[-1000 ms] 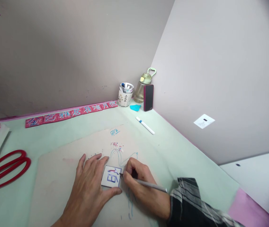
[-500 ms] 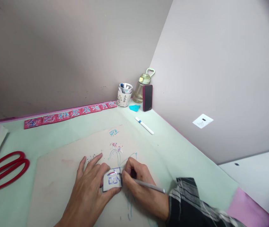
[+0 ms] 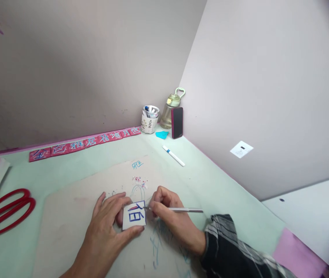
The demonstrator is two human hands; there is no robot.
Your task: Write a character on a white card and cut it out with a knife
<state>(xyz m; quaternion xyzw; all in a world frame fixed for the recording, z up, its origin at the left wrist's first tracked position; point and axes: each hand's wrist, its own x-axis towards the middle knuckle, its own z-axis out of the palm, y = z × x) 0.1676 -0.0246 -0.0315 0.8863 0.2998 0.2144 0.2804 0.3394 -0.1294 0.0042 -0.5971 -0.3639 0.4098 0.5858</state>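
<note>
The head camera looks down on a pale mint-green tabletop [image 3: 211,181] set in a corner between two plain walls. The left hand [image 3: 106,227] grips a small white square tile [image 3: 134,215] bearing a blue and red character, with the thumb under its near edge and the fingers curled against its far left side. The tile sits over a beige cardboard mat [image 3: 66,216], which is scribbled with blue lines. The right hand [image 3: 170,220], in a dark checked sleeve, is closed around a thin silver-handled tool [image 3: 176,210]. It is held like a pen, and its tip touches the tile's upper right corner. A pair of red-handled scissors [image 3: 5,210] lies well apart at the left edge. Along the back wall runs a row of pink character tiles [image 3: 86,142]. In the corner stand a white printed cup of pens [image 3: 150,119], a clear green-lidded bottle [image 3: 170,110] and a dark red-edged phone [image 3: 177,122] propped upright. A white marker with a blue band [image 3: 173,155] lies just in front of them.
</note>
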